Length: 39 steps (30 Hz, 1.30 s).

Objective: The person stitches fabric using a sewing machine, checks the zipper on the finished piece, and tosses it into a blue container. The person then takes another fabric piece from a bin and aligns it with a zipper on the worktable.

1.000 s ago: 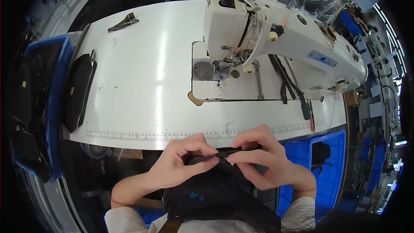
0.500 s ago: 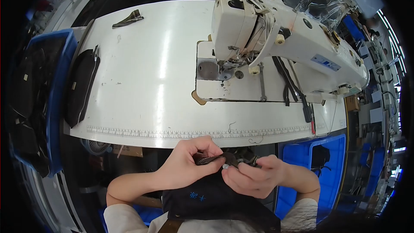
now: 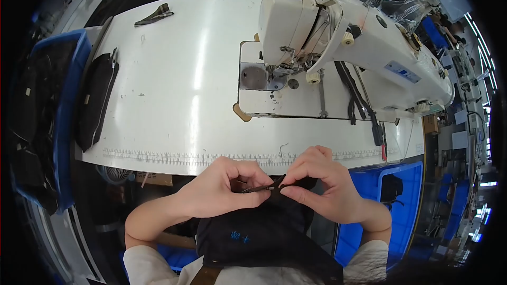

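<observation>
View: head camera, looking down over the table [image 3: 169,84] and both hands.
Left hand [image 3: 219,190]: thumb and fingers pinched on the dark cloth [image 3: 250,189], at a toothed edge like a zip's.
Right hand [image 3: 330,187]: thumb and forefinger closed on the same cloth, close beside the left fingertips; the other fingers curl above.
Cloth: between the two hands, just off the table's near edge, in front of the apron [image 3: 259,243]; its lower part merges with the dark apron, so its outline is hard to tell.
Ruler [image 3: 158,155]: printed along the table's near edge, beyond the hands.
Thread [image 3: 283,150]: a loose curl over the ruler.
Sewing machine [image 3: 364,47]: white, on the table's right half.
Strips [image 3: 348,92]: dark, lying under the machine's arm, beside a wrench [image 3: 322,100].
Tool [image 3: 384,150]: red-handled, near the table's right end.
Scrap [image 3: 154,15]: striped, at the far left.
Pouch [image 3: 96,103]: dark, zipped, along the left edge.
Left tub [image 3: 67,126]: blue, holding dark pieces [image 3: 33,105].
Right bin [image 3: 356,184]: blue, below the table, with a dark item [image 3: 391,187] inside.
</observation>
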Each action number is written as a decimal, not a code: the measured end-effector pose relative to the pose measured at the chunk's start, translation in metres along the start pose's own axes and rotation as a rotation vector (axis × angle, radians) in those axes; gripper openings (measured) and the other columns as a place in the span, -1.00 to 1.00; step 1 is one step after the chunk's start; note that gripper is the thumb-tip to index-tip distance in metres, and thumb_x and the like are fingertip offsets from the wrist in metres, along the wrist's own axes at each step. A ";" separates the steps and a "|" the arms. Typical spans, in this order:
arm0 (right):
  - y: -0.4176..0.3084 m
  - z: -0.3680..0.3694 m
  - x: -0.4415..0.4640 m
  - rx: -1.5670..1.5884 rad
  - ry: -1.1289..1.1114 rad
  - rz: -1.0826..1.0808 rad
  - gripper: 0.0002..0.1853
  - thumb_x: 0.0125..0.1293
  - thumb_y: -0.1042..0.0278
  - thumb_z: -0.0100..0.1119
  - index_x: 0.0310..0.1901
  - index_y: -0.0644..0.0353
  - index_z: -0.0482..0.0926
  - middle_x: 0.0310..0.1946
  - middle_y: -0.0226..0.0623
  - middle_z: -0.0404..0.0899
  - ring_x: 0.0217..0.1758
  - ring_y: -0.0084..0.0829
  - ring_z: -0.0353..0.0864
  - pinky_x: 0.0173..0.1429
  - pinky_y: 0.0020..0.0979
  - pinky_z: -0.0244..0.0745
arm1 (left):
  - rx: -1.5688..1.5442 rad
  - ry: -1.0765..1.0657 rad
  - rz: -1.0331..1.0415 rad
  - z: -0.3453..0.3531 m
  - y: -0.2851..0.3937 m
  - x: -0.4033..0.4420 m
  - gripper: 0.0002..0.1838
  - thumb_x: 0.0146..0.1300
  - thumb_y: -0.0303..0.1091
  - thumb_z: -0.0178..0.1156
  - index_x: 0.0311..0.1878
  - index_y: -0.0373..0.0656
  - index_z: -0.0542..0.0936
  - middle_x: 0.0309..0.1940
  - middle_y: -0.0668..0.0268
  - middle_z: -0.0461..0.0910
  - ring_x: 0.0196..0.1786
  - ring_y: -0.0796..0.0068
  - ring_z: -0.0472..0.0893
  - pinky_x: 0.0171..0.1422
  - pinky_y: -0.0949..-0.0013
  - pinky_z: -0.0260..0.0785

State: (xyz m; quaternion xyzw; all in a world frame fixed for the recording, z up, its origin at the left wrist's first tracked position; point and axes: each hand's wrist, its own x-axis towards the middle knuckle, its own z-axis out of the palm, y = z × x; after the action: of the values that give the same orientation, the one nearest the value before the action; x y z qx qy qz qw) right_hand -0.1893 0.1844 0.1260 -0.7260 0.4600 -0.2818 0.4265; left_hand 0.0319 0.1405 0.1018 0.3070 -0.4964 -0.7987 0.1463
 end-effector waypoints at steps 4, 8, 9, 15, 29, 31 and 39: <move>0.000 0.006 0.002 0.169 0.108 -0.011 -0.90 0.15 0.50 0.28 -0.30 0.17 0.56 -0.33 -0.43 0.51 -0.21 -0.49 0.41 0.03 -0.42 0.26 | 0.040 -0.020 -0.040 0.000 0.006 0.000 -0.88 0.18 -0.49 0.25 -0.23 -0.29 0.60 -0.45 0.47 0.55 -0.38 0.81 0.44 -0.30 0.64 0.28; 0.005 0.004 0.007 0.310 0.002 0.024 -0.90 0.17 0.53 0.26 -0.29 0.23 0.54 -0.28 -0.33 0.54 -0.21 -0.49 0.50 -0.08 -0.49 0.40 | 0.014 -0.041 -0.036 0.000 0.007 0.002 -0.88 0.17 -0.49 0.25 -0.24 -0.30 0.60 -0.45 0.47 0.55 -0.38 0.81 0.44 -0.30 0.65 0.29; 0.005 0.002 0.006 0.311 -0.009 0.035 -0.90 0.18 0.52 0.26 -0.29 0.24 0.54 -0.27 -0.34 0.55 -0.21 -0.51 0.51 -0.08 -0.50 0.41 | 0.022 -0.048 -0.039 0.000 0.007 0.002 -0.88 0.17 -0.49 0.25 -0.24 -0.30 0.60 -0.45 0.47 0.55 -0.38 0.81 0.44 -0.30 0.65 0.29; 0.006 0.000 0.004 0.520 -0.046 0.208 -0.93 0.22 0.52 0.23 -0.29 0.28 0.54 -0.23 -0.39 0.56 -0.20 -0.68 0.48 -0.10 -0.58 0.41 | -0.005 -0.069 -0.019 -0.001 0.004 0.002 -0.87 0.18 -0.48 0.25 -0.22 -0.30 0.60 -0.41 0.44 0.57 -0.33 0.77 0.47 -0.23 0.64 0.31; 0.004 -0.003 0.002 0.609 -0.025 0.191 -0.92 0.23 0.56 0.21 -0.26 0.31 0.52 -0.15 -0.29 0.56 -0.14 -0.67 0.50 -0.05 -0.59 0.43 | -0.007 0.047 0.046 0.006 0.006 -0.001 -0.92 0.18 -0.51 0.25 -0.26 -0.27 0.61 -0.38 0.46 0.54 -0.29 0.76 0.44 -0.18 0.61 0.24; 0.006 -0.003 0.000 0.540 -0.023 0.154 -0.92 0.23 0.56 0.21 -0.26 0.32 0.52 -0.15 -0.29 0.56 -0.14 -0.66 0.51 -0.05 -0.59 0.44 | -0.018 0.069 0.057 0.009 0.009 -0.001 -0.95 0.14 -0.59 0.24 -0.31 -0.28 0.61 -0.41 0.47 0.48 -0.29 0.77 0.41 -0.20 0.63 0.20; 0.004 -0.002 -0.001 0.565 -0.013 0.226 -0.90 0.20 0.54 0.24 -0.27 0.31 0.53 -0.19 -0.32 0.57 -0.18 -0.67 0.50 -0.09 -0.60 0.42 | 0.070 0.054 0.046 0.008 0.006 0.001 -0.89 0.12 -0.46 0.28 -0.31 -0.27 0.60 -0.44 0.43 0.56 -0.33 0.74 0.44 -0.22 0.60 0.25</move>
State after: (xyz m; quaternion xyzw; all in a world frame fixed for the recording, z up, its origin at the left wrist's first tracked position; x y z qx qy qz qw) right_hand -0.1931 0.1834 0.1234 -0.5244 0.4387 -0.3448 0.6431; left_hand 0.0258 0.1425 0.1094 0.3217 -0.5267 -0.7689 0.1674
